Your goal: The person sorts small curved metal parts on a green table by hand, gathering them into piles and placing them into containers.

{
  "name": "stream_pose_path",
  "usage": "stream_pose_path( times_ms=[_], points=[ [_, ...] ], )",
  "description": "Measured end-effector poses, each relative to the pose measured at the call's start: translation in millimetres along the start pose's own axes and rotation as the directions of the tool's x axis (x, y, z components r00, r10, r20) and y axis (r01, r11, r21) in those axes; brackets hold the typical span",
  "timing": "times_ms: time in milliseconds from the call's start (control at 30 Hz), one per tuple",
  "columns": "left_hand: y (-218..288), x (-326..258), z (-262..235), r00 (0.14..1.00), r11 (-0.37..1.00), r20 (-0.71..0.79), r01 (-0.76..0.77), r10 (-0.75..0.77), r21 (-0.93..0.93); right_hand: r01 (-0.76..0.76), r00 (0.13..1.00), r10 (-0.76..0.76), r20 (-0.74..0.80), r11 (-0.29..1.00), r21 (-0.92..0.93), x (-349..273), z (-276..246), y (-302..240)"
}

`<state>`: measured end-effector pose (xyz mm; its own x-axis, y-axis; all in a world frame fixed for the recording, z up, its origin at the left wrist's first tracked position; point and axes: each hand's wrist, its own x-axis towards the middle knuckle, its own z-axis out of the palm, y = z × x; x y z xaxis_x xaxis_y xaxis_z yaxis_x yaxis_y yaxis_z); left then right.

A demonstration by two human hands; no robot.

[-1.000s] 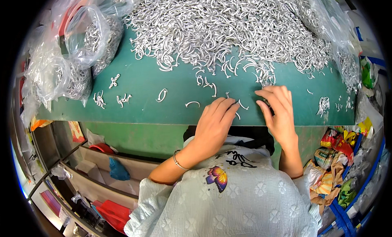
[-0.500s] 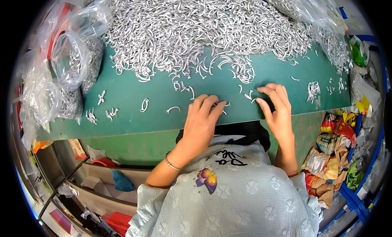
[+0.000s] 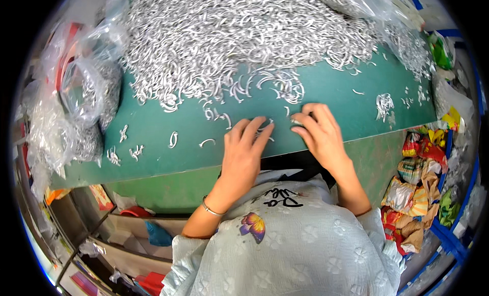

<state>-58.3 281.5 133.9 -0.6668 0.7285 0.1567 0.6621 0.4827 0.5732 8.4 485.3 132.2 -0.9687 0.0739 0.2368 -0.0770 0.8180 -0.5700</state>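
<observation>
A broad heap of small, curved, silvery metal pieces [image 3: 234,41] covers the far part of the green tabletop [image 3: 193,123]. Close to the near edge, my left hand [image 3: 243,151] has its fingers bent down around a few of these pieces, whose ends show by the thumb; the fingertips partly hide them. To its right, my right hand [image 3: 323,135] pinches one or more pieces [image 3: 296,123] between thumb and fingers, just above the surface. A single curved piece [image 3: 287,111] lies beyond that pinch. Another loose piece [image 3: 207,142] is left of my left hand.
Clear plastic bags of metal pieces [image 3: 94,92] stand at the left, and another bag [image 3: 405,41] lies at the far right. Small clusters [image 3: 384,105] sit on the right side. Shelving [image 3: 137,230] is below left; colourful packages [image 3: 407,194] are stacked below right.
My right hand has moved left, closer to my left hand, and its thumb and fingers have closed on pieces that lay there. The whole view has shifted slightly.
</observation>
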Motion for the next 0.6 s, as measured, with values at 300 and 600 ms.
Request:
stream_pose_path(
  times_ms=[300, 600],
  points=[
    [2, -5, 1, 0.997, 0.997, -0.055, 0.053, -0.056, -0.058, 0.008, 0.991, -0.003, -0.133, 0.999, 0.039, -21, -15, 26],
    [-1, -2, 10, 0.996, 0.991, -0.083, 0.027, -0.038, -0.129, -0.133, 0.912, 0.101, -0.396, 0.99, -0.053, -39, -37, 55]
  ],
)
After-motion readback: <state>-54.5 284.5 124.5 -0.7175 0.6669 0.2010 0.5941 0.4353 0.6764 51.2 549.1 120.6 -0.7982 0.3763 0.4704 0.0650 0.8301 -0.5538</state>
